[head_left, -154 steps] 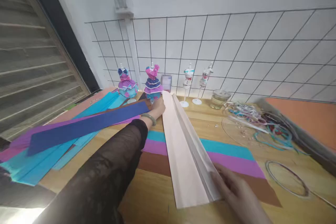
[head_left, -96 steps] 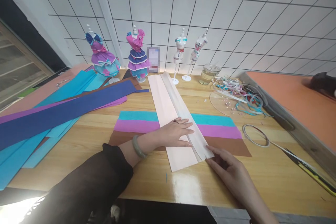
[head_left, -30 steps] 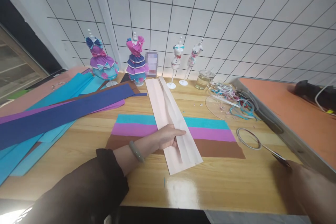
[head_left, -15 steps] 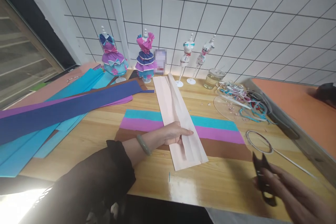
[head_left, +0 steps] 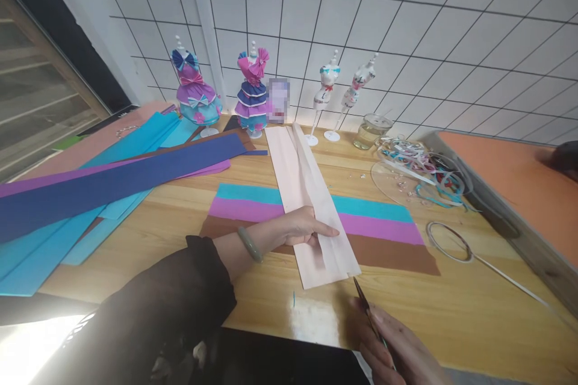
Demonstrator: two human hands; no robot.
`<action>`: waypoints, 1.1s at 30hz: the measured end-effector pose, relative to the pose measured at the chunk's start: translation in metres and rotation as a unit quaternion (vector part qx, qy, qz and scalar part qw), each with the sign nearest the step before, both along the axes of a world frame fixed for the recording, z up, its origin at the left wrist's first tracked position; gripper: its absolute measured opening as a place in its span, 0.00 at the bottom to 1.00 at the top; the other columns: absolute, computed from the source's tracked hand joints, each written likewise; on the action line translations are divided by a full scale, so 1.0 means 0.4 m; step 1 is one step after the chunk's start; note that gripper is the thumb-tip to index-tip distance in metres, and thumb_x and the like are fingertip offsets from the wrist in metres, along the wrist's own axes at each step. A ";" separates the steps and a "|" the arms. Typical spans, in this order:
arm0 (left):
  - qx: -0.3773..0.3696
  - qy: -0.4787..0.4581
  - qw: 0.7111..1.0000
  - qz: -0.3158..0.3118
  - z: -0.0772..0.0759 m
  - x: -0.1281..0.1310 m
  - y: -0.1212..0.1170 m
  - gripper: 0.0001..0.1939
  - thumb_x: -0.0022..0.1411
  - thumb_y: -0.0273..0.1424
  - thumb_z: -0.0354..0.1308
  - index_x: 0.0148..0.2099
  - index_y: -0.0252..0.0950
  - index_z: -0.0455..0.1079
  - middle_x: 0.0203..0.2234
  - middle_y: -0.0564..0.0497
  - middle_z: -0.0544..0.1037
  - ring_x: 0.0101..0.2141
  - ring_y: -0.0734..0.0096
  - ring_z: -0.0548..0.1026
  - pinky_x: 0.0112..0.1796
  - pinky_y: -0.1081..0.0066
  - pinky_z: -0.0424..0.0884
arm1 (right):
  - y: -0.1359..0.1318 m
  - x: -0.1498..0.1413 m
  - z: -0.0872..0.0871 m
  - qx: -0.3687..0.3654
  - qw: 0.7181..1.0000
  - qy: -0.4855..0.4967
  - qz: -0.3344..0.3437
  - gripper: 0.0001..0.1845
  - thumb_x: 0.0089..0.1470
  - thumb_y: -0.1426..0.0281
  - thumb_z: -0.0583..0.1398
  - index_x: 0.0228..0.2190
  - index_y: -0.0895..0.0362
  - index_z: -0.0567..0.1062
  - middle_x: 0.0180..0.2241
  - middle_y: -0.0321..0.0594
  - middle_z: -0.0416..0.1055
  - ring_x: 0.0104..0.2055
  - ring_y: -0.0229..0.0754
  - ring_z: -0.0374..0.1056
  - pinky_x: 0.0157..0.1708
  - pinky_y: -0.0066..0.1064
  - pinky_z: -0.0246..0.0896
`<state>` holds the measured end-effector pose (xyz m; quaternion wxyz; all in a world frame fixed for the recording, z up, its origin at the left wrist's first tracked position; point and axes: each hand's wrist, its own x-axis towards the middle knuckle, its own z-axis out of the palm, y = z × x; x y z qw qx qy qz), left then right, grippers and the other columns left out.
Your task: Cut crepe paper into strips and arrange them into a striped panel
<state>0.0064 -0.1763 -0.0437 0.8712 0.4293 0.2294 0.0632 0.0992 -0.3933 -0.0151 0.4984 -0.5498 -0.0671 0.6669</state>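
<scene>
My left hand [head_left: 304,227] is closed on a folded pale pink paper strip [head_left: 325,252], thumb on top and fingers tucked beneath the fold. A small notch shows in the strip's near edge, toward its right corner. Black thread snips [head_left: 368,307] are in my right hand [head_left: 388,337], their tips at or just short of that notched edge; I cannot tell if they touch. Beneath the pink strip lie a turquoise strip [head_left: 370,207], a purple strip [head_left: 383,228] and a brown strip [head_left: 392,254], overlapping side by side.
Blue, purple and turquoise paper strips [head_left: 135,171] are piled at left. Mini dress forms [head_left: 253,96] stand along the tiled wall. Farther right are a glass jar [head_left: 374,131], tangled ribbons [head_left: 419,162] and a ribbon roll [head_left: 449,240]. An orange surface [head_left: 506,192] lies beyond a wooden edge.
My right hand has brought the snips leftward to the near edge of the pink strip and turned them so that they show edge-on. My left hand keeps its hold.
</scene>
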 end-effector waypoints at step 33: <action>0.027 -0.032 0.999 -0.016 -0.003 -0.003 -0.006 0.17 0.40 0.28 0.68 0.36 0.33 0.71 0.31 0.49 0.76 0.33 0.68 0.74 0.32 0.70 0.70 | 0.060 -0.001 0.010 0.036 0.999 0.005 -0.013 0.19 0.53 0.52 0.53 0.31 0.56 0.65 0.14 0.24 0.52 0.11 0.22 0.33 0.07 0.16 0.35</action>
